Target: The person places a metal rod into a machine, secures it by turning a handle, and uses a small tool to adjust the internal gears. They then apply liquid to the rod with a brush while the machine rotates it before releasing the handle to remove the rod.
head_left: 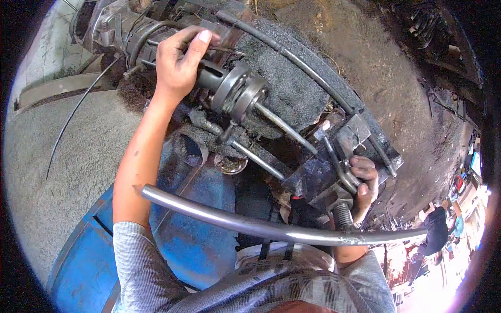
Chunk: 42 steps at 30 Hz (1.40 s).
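Left hand (180, 60): fingers half-curled beside a thin dark metal rod (229, 51); hold, we cannot tell. Right hand (366, 180): fingers closed around a bent grey metal handle (334, 156). Between hands: dark cylindrical steel machine head (237, 94). Dark granular grit (279, 78) beyond. We list also: rough grey concrete floor (78, 151), left; blue painted metal panel (86, 261), lower left; brown stained ground (376, 62), upper right.

We can't read any words, numbers, labels or signs here. On the gray shirt (261, 281), we see dark patches, but we can't make out any letters in them. The small bright things (475, 160) far off are too tiny and blurry for us to read.
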Each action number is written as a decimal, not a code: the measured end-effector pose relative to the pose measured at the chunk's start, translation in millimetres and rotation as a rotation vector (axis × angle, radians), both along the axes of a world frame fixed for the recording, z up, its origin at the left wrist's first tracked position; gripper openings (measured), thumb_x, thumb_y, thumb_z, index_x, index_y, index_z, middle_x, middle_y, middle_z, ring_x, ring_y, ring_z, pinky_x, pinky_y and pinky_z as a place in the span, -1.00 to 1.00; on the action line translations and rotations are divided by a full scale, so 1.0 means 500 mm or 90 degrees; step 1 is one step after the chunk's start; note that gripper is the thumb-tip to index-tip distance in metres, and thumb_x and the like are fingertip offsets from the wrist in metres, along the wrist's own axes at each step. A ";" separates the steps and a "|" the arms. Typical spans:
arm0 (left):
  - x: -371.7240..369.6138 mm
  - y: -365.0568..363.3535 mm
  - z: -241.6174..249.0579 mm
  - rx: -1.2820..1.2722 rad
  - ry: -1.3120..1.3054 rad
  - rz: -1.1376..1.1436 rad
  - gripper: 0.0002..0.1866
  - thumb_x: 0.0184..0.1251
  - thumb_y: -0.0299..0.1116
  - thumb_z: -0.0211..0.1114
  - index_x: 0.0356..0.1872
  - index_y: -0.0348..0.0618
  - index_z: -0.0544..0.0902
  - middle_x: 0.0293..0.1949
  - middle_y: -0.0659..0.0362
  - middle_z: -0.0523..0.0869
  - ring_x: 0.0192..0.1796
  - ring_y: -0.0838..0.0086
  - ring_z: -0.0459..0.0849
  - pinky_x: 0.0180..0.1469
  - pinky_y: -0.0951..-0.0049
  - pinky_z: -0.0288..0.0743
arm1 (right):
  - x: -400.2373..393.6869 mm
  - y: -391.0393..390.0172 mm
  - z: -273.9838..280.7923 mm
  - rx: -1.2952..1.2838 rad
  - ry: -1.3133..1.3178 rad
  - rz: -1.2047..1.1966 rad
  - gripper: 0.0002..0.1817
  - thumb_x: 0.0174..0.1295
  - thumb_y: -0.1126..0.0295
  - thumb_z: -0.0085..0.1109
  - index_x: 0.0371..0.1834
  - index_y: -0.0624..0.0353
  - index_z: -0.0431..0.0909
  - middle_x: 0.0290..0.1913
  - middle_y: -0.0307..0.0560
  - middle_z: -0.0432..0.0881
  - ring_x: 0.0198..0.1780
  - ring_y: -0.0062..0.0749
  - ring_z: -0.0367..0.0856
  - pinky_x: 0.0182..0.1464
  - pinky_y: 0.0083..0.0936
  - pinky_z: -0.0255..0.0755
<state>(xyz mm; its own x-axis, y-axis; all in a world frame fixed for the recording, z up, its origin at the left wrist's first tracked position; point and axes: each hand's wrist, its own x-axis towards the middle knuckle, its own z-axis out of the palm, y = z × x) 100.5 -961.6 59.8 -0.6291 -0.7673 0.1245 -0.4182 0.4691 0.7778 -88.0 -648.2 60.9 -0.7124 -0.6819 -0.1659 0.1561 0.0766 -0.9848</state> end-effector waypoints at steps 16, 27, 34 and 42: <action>0.004 0.003 0.003 -0.006 -0.052 0.002 -0.71 0.38 -0.29 0.12 -0.27 -0.36 0.65 -0.33 0.11 0.71 -0.21 0.47 0.64 -0.05 0.48 0.45 | 0.000 0.003 -0.003 -0.003 -0.024 -0.001 -0.53 0.12 -0.01 0.13 -0.37 0.29 0.49 -0.20 0.12 0.54 0.00 -0.16 0.43 0.15 -0.21 0.23; 0.000 -0.002 -0.003 -0.069 -0.066 0.022 -0.75 0.30 -0.26 0.24 -0.29 -0.27 0.69 -0.41 0.10 0.73 -0.33 0.49 0.69 -0.20 0.50 0.49 | -0.007 0.006 -0.014 -0.034 0.002 0.018 -0.58 0.11 0.09 0.07 -0.35 0.34 0.52 -0.15 0.21 0.57 -0.01 -0.12 0.47 0.17 -0.21 0.23; 0.008 -0.009 -0.007 -0.111 -0.149 0.014 -0.67 0.37 -0.19 0.15 -0.25 -0.30 0.68 -0.32 0.09 0.74 -0.19 0.46 0.67 -0.05 0.47 0.46 | -0.081 -0.045 0.051 0.036 0.069 0.272 -0.52 0.09 0.05 0.10 -0.21 0.32 0.60 -0.10 0.12 0.63 0.03 -0.15 0.55 0.17 -0.25 0.32; 0.008 -0.009 -0.011 -0.121 -0.144 0.023 -0.66 0.36 -0.16 0.17 -0.24 -0.29 0.69 -0.29 0.06 0.75 -0.21 0.40 0.68 -0.07 0.46 0.47 | -0.088 -0.057 0.051 -0.040 0.200 0.420 -0.76 0.07 0.35 0.16 -0.30 0.33 0.63 -0.26 0.06 0.68 -0.08 -0.06 0.62 0.10 -0.27 0.40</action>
<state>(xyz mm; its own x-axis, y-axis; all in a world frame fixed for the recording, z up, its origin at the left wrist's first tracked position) 104.7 -965.9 54.1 -0.6299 -0.7661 0.1279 -0.5905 0.5793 0.5619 -132.0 -676.9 86.2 -0.1580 -0.9869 0.0320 -0.1935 -0.0008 -0.9811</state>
